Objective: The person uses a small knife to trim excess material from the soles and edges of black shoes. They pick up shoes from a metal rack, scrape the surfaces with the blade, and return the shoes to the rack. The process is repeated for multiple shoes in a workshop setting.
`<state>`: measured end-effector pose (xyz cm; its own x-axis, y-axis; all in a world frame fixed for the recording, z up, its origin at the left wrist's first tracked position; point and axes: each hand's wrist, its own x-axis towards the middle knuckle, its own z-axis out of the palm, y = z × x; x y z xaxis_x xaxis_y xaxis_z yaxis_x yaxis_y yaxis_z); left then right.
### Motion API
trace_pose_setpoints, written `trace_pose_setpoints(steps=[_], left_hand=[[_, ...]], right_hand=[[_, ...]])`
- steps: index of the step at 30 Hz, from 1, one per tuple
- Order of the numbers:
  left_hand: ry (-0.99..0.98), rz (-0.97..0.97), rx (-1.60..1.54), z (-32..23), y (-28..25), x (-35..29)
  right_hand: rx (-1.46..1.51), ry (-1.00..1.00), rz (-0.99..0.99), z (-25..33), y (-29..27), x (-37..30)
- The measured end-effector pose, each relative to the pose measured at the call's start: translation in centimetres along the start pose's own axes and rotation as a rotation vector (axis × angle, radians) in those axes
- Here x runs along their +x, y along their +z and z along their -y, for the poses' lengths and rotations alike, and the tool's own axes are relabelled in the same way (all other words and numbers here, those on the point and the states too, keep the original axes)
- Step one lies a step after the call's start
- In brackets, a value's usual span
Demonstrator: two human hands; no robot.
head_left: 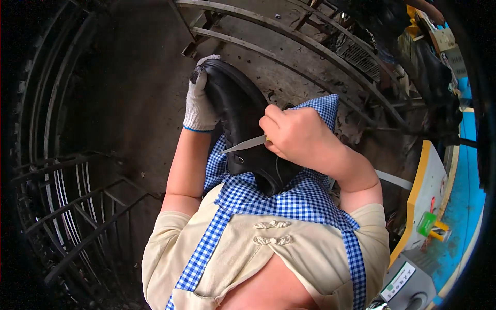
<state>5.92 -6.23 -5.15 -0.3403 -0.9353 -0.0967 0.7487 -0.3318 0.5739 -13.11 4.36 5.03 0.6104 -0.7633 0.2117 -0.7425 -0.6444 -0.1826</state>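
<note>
Gloved left hand (199, 106) grips the black shoe (243, 124), bare right hand (294, 135) clenches a knife (244, 145); a slip risks cutting the forearm.

Daylight, fairly bright and even at centre. Black shoe (243, 124) sharp, faint sheen on its upper; blade (243, 145) below it glints pale. Left of shoe: deep shadow, metal racks (77, 206) dim, bars bowed by fisheye. Right of shoe: colours saturated, slightly soft. Corners vignette to black
</note>
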Motion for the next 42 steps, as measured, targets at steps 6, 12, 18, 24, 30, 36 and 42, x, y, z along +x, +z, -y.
trace_pose_setpoints(steps=[6,12,18,24,30,36,42], left_hand=[[0.022,0.063,-0.034,0.0,0.2,0.1],[0.013,0.076,-0.036,0.5,-0.3,0.6],[-0.016,0.064,-0.011,0.6,0.3,0.4],[-0.004,-0.001,0.060,1.2,-0.2,0.2],[-0.031,-0.017,0.064,1.0,-0.4,0.1],[-0.018,-0.011,0.084,1.2,-0.2,0.0],[-0.058,-0.014,-0.008,1.9,-0.6,0.1]], right_hand=[[0.274,0.059,-0.128,-1.4,0.5,-1.0],[0.237,0.048,-0.187,-1.0,-0.1,-1.8],[0.060,-0.024,-0.078,-0.5,-0.7,-1.2],[0.069,-0.008,-0.004,-0.8,0.3,-0.7],[0.192,-0.011,-0.100,-2.1,2.3,-1.3],[0.330,0.040,-0.232,-2.3,3.4,-2.2],[0.419,0.085,-0.299,-2.3,4.5,-3.1]])
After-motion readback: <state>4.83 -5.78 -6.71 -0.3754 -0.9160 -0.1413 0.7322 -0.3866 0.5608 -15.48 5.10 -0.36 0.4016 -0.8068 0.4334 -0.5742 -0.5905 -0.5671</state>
